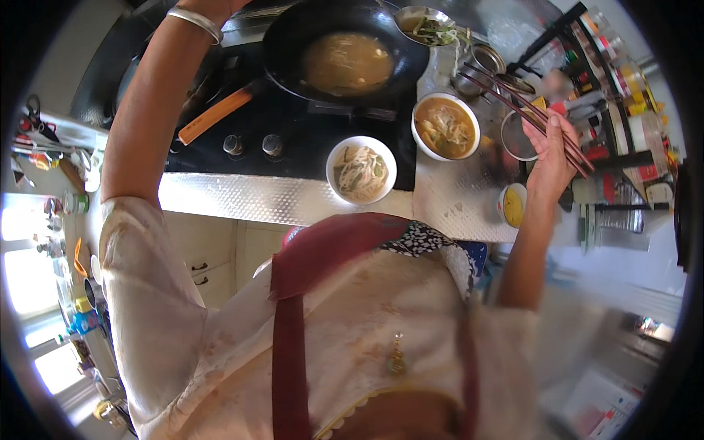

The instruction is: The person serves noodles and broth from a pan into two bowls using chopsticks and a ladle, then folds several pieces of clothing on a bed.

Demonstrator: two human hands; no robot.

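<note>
My right hand (553, 148) grips a pair of long dark chopsticks (511, 103), their tips pointing left beneath a metal ladle (410, 26). Leafy greens and noodles (434, 32) lie in that ladle, some strands hanging over its edge. My left hand is out of view past the top edge; only the forearm and a wrist bangle (195, 23) show. What it holds is hidden. Cloudy broth (349, 63) fills the bottom of a black wok (280, 71). Noodles in broth fill one white bowl (416, 137); another white bowl (334, 184) holds noodles and greens.
The wok's wooden handle (214, 118) juts over the black cooktop (302, 129). A metal canister (467, 82), a glass lid (514, 135) and a small bowl of yellow food (503, 206) stand at right. Bottles crowd the black rack (621, 159). A metal counter edge (247, 192) runs before me.
</note>
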